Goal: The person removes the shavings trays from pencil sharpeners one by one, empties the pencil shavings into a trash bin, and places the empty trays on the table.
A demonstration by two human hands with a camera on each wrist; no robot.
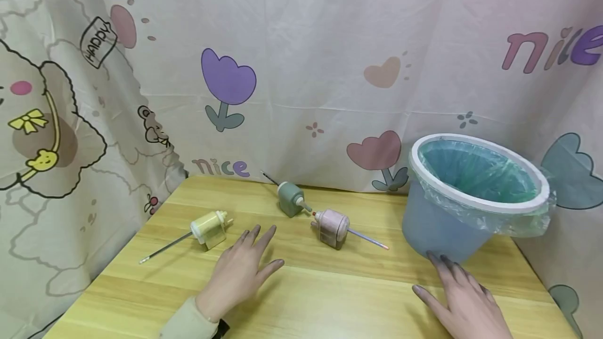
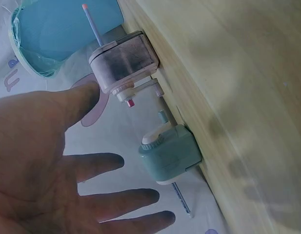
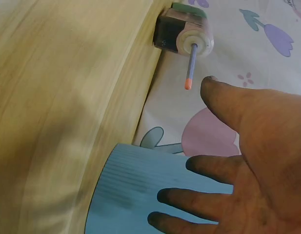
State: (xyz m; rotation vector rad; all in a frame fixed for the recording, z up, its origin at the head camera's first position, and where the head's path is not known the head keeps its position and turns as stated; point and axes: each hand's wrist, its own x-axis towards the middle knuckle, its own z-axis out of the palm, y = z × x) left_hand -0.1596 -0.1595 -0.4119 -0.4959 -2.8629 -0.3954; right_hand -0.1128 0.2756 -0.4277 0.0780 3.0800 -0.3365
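Note:
Three crank pencil sharpeners stand on the table, each with a pencil sticking out: a yellow sharpener (image 1: pixel 209 229) at left, a green sharpener (image 1: pixel 290 199) at the back, and a pink sharpener (image 1: pixel 332 228) near the middle. My left hand (image 1: pixel 241 272) has its fingers spread and holds nothing; it is nearest the yellow sharpener. In the left wrist view, the pink and green sharpeners appear beyond its dark-smudged fingers (image 2: pixel 126 200). My right hand (image 1: pixel 466 297), also spread and holding nothing, is in front of the blue trash bin (image 1: pixel 435 224), its fingertips overlapping the bin's base in the head view.
The bin has a white rim (image 1: pixel 476 202) and a translucent green liner (image 1: pixel 490 171); it stands at the table's right. A printed cloth (image 1: pixel 301 77) hangs behind and along the sides of the wooden table (image 1: pixel 330 297).

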